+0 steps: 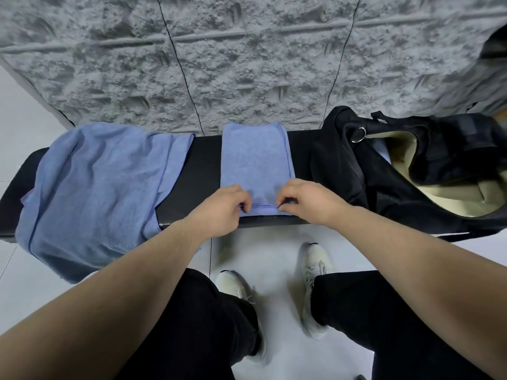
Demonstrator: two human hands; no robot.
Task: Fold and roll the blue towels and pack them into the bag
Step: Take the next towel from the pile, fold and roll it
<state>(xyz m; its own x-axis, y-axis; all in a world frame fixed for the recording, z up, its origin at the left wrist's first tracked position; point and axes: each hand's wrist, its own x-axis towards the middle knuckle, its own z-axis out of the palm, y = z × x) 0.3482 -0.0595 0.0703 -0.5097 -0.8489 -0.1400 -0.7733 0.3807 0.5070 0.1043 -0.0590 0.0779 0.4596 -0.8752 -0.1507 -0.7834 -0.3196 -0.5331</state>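
Towel (253,157), folded to a narrow strip, lies lengthwise across the black surface (201,171) so that I can roll it away from me. My left hand (219,212) and right hand (307,200) each pinch one near corner of its hem, the grip pressed together on cloth, to start a tight, even roll. Unfolded towels (93,187) wait at the left; the bag (411,171) lies open at the right for packing.

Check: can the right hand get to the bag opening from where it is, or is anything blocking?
Probably yes. The right hand pinches the folded towel at its near edge, and the black bag lies open just beside it, with nothing between. It must let go first.
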